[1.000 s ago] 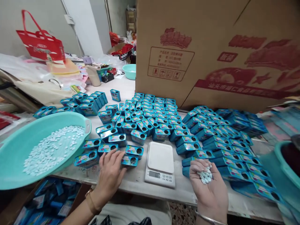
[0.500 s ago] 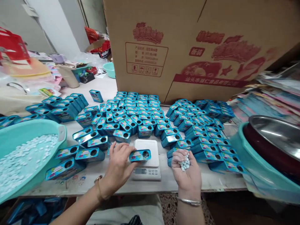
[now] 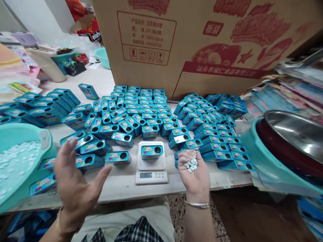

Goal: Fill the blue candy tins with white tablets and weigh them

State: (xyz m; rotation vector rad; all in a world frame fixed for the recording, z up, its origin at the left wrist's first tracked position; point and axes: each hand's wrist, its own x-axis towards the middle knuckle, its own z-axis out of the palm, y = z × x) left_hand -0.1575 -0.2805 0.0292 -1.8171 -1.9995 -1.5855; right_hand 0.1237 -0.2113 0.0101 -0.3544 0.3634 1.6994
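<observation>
A blue candy tin (image 3: 151,151) with a round dark hole in its top stands on the white digital scale (image 3: 151,177), whose display is lit. My left hand (image 3: 77,178) is raised to the left of the scale, fingers spread, with nothing in it. Right of the scale, my right hand (image 3: 193,173) is turned palm up with its fingers curled round a small heap of pale blue candies (image 3: 192,164). Another blue tin (image 3: 118,157) stands on the table between my left hand and the scale.
Many similar tins (image 3: 151,122) fill the table's middle and both sides. A turquoise basin (image 3: 46,139) of candies stands left. A large cardboard box (image 3: 146,72) closes off the back. At right, a metal bowl (image 3: 297,131) sits in stacked basins.
My left hand has let go of the tin on the scale and moved left, opening. My right hand still holds the candies. The view has shifted slightly.
</observation>
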